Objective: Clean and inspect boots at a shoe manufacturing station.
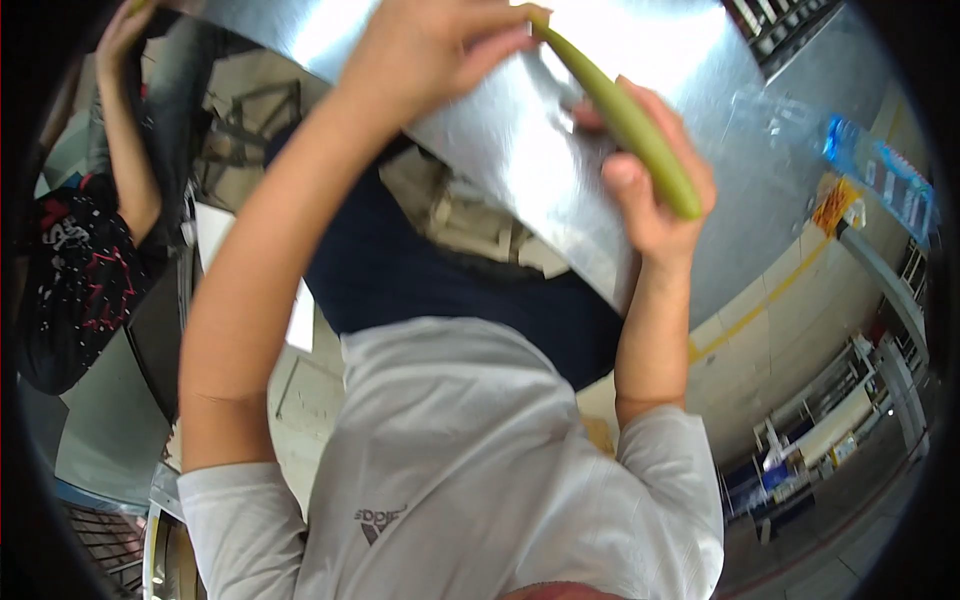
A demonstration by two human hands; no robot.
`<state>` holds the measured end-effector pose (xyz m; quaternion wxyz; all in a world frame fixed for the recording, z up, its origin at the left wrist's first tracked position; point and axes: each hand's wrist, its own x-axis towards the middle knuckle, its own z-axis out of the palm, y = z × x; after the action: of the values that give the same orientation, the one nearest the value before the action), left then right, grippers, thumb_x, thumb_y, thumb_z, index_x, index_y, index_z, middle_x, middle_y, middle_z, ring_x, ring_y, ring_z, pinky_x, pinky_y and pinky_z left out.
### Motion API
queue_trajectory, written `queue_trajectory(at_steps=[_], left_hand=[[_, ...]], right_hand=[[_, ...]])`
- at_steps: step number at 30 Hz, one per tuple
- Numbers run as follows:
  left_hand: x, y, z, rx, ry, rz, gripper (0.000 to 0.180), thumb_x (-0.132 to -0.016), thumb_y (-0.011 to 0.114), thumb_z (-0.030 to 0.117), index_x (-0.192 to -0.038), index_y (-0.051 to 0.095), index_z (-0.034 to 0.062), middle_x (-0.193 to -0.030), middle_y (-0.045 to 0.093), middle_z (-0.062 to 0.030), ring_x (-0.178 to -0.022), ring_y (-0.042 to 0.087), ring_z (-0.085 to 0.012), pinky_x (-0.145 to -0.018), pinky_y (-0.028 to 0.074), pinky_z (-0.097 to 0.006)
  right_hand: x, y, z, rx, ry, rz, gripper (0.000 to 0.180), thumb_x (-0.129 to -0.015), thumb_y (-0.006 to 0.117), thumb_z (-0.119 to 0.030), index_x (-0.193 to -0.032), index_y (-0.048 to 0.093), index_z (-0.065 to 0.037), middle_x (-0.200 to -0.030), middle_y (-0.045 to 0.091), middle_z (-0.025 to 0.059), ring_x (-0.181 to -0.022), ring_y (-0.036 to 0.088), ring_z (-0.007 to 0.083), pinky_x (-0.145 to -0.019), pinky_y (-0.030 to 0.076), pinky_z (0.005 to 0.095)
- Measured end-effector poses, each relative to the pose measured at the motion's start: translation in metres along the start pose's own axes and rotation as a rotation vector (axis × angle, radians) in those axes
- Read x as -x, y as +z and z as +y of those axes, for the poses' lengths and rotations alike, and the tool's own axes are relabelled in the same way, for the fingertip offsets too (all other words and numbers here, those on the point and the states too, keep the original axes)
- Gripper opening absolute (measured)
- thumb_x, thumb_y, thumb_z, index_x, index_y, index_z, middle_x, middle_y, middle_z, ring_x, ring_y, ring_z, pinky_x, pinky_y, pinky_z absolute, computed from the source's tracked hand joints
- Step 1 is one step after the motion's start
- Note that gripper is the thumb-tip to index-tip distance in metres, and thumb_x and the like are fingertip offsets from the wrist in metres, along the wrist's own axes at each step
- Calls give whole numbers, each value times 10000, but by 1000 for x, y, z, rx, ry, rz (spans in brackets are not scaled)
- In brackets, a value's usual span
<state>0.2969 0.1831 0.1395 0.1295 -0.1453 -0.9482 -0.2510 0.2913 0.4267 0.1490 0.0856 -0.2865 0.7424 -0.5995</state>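
Two hands on one green stick (622, 115), and what a long, slim, gently bowed thing it is! Left hand (440, 45) has the narrowest of grips, thumb and fingers pinched on the tapered tip. Down at five o'clock from there, the right hand (655, 222) cups the thicker end, fingers curled behind, thumb lying alongside; whether that thumb presses, I can't tell.

Now the line that matters: the long axis runs eleven to five, tip at eleven, blunt end at five over the right palm. From the right grip, most of the length reaches toward eleven, straight at the pinch. Right hand is nearer the middle; left is nearer the tip.

Below it all, the shiny metal table (490, 165), its edge slanting from ten to four, left forearm crossing it. Dark trousers (450, 280) sit at six from the left hand.

Farther out from the right hand: a dark rack (770, 30) at one, clear plastic packaging (895, 190) at three, an orange bundle (833, 205) just short of it. Away at nine, a co-worker in a black patterned shirt (85, 275), well apart. Nothing visible comes between hands and stick.
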Motion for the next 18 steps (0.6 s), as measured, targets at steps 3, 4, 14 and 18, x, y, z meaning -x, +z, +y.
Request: queue_trajectory(at_steps=[3, 4, 14, 18], left_hand=[[4, 13, 3, -59, 43, 29, 323, -802, 735, 208, -1123, 703, 221, -1305, 603, -13, -1301, 472, -258, -1093, 306, -511], [9, 13, 4, -51, 20, 12, 315, -802, 742, 264, -1110, 704, 212, -1298, 604, -22, -1300, 468, -257, -1080, 319, -505], [20, 46, -37, 83, 214, 315, 285, -789, 714, 192, -1068, 694, 136, -1253, 626, -102, -1258, 499, -355, -1062, 314, -583], [-6, 10, -2, -2, -3, 19, 281, -789, 710, 187, -1064, 690, 133, -1249, 630, -98, -1255, 504, -347, -1061, 316, -586]], right_hand=[[7, -10, 8, 178, -164, 15, 544, -811, 754, -308, -1195, 617, 52, -991, 717, 140, -983, 647, 303, -967, 436, 410], [12, -5, 9, 132, -107, 15, 550, -816, 746, -330, -1197, 617, 45, -985, 719, 136, -994, 647, 304, -979, 429, 416], [-1, 5, 10, -116, -38, 77, 411, -841, 748, -203, -1145, 647, 54, -938, 716, 122, -862, 661, 192, -792, 513, 298], [-13, 14, 33, -243, -241, 138, 472, -840, 747, -210, -1208, 607, 51, -998, 706, 138, -915, 668, 202, -846, 497, 299]])
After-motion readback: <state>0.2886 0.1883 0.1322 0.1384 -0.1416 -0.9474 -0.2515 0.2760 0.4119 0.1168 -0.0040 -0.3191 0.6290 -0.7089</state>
